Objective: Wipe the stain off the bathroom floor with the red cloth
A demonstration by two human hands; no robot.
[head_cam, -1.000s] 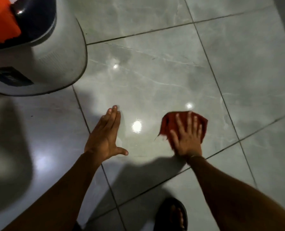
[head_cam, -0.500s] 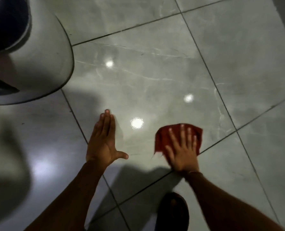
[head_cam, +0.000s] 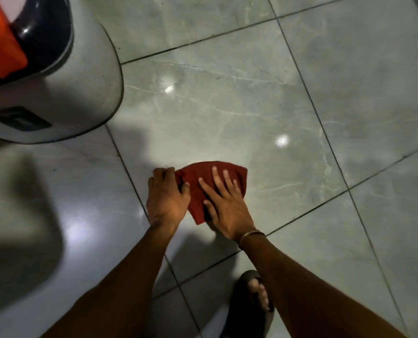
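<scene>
The red cloth (head_cam: 234, 175) lies flat on the glossy grey tiled floor (head_cam: 227, 113), near a grout line. My right hand (head_cam: 223, 203) presses down on it with fingers spread flat; a thin bangle circles that wrist. My left hand (head_cam: 166, 196) has its fingers curled around the cloth's left edge, pinching it. No stain shows on the tiles around the cloth; whatever is under the cloth is hidden.
A large grey rounded appliance (head_cam: 81, 89) with a dark top and an orange item (head_cam: 0, 40) stands on the floor at the upper left. My foot in a dark sandal (head_cam: 254, 303) is just below my right arm. Bare tiles stretch to the right.
My left hand moved right from lying flat on the floor and closed on the cloth's left edge. My right hand slid the cloth leftward and nearer to me.
</scene>
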